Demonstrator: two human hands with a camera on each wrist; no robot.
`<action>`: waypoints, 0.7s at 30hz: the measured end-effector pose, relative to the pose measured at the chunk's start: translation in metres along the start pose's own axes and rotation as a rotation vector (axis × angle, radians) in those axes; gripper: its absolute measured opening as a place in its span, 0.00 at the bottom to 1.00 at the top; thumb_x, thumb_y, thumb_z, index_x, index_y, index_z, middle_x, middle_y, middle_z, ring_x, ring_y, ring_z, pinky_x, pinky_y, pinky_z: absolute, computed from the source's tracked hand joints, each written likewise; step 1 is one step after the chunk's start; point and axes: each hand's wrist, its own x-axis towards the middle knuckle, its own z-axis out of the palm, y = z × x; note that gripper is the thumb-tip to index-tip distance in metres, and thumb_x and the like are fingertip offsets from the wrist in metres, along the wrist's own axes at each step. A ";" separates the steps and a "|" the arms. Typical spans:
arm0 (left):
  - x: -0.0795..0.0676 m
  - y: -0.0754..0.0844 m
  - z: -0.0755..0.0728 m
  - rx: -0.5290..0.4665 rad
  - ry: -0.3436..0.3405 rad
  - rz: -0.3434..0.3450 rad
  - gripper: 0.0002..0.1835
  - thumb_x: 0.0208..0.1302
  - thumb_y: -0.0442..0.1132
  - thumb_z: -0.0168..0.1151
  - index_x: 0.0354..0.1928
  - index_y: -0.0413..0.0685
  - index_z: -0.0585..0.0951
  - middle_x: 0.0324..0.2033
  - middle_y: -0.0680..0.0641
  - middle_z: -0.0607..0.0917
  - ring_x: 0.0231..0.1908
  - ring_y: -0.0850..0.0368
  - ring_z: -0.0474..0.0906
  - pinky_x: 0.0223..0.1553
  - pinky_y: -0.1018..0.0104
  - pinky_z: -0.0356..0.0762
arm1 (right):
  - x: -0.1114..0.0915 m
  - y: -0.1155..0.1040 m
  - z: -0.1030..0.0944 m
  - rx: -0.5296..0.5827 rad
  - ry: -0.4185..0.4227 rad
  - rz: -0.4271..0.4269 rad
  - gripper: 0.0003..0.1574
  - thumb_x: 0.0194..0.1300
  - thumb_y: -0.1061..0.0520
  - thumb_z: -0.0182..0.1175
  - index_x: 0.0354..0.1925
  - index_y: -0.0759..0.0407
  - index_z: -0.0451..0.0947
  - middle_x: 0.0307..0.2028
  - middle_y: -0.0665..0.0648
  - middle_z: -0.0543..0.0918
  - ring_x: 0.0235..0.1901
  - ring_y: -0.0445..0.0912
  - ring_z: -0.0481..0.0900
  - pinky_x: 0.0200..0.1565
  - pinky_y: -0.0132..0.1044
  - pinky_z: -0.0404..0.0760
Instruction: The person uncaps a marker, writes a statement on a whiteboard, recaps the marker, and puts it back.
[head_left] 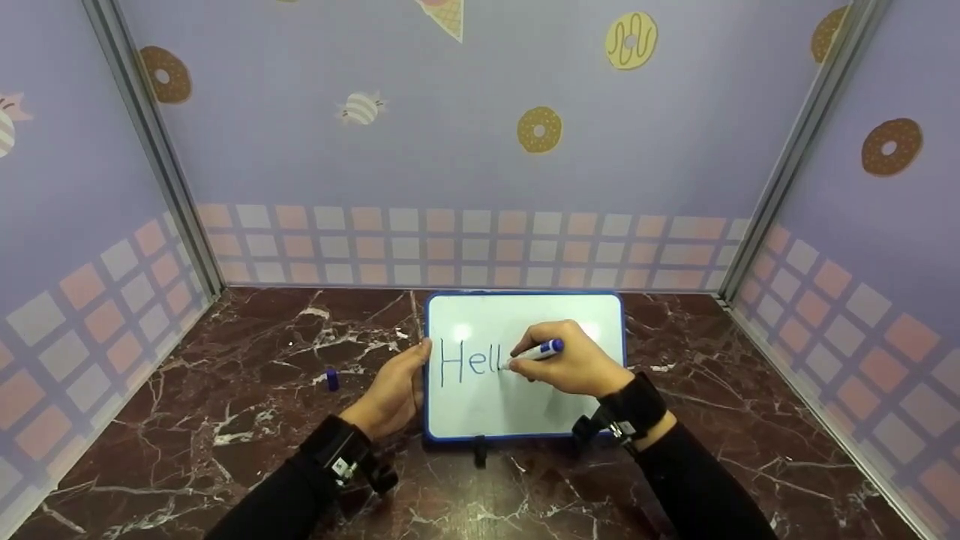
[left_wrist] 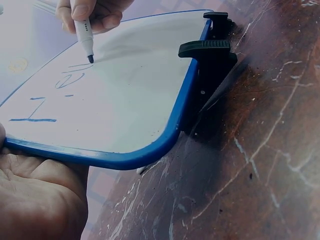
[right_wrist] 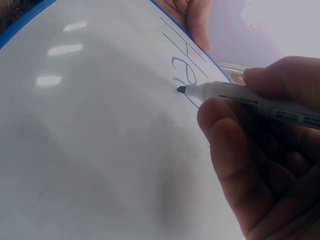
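A small whiteboard (head_left: 480,412) with a blue rim leans on black stand clips (left_wrist: 205,48), and blue letters reading "Hell" (head_left: 469,362) run across its left half. My right hand (head_left: 566,358) pinches a white and blue marker (right_wrist: 240,95) between thumb and fingers. In the right wrist view the dark tip is at the board surface, by the last stroke. My left hand (head_left: 391,390) grips the board's left edge, thumb at the front rim and palm below; its other fingers are mostly hidden behind the board.
A blue marker cap (head_left: 332,379) stands on the dark red marbled table (head_left: 247,420), left of my left hand. Behind the table rises a purple back wall (head_left: 450,165) with doughnut pictures and a checked band. Side walls with metal corner posts (head_left: 161,157) close in both sides.
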 end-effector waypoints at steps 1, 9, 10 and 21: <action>0.000 0.000 0.000 0.002 -0.005 0.001 0.33 0.93 0.53 0.43 0.82 0.32 0.64 0.61 0.40 0.89 0.56 0.49 0.89 0.57 0.51 0.91 | 0.000 0.000 0.000 0.003 -0.003 0.001 0.04 0.74 0.61 0.76 0.41 0.61 0.91 0.34 0.51 0.92 0.28 0.44 0.88 0.32 0.33 0.88; 0.000 0.001 0.001 0.015 -0.026 0.000 0.34 0.93 0.54 0.42 0.82 0.32 0.62 0.60 0.42 0.89 0.57 0.49 0.89 0.57 0.52 0.90 | -0.002 -0.001 -0.002 -0.005 -0.009 0.025 0.02 0.73 0.59 0.76 0.40 0.55 0.91 0.32 0.50 0.91 0.28 0.45 0.88 0.29 0.31 0.84; 0.001 0.000 0.001 0.015 -0.025 -0.001 0.34 0.93 0.54 0.42 0.82 0.32 0.62 0.60 0.42 0.89 0.57 0.50 0.89 0.57 0.52 0.90 | -0.002 -0.001 -0.002 -0.004 -0.010 0.027 0.02 0.73 0.59 0.77 0.40 0.55 0.91 0.32 0.50 0.91 0.28 0.45 0.88 0.30 0.32 0.84; 0.001 0.000 0.001 0.001 -0.003 0.005 0.33 0.94 0.53 0.43 0.81 0.32 0.65 0.61 0.40 0.89 0.56 0.49 0.89 0.58 0.50 0.90 | -0.001 -0.002 -0.002 -0.008 -0.010 0.021 0.03 0.73 0.59 0.76 0.39 0.55 0.91 0.34 0.50 0.92 0.28 0.45 0.88 0.32 0.34 0.87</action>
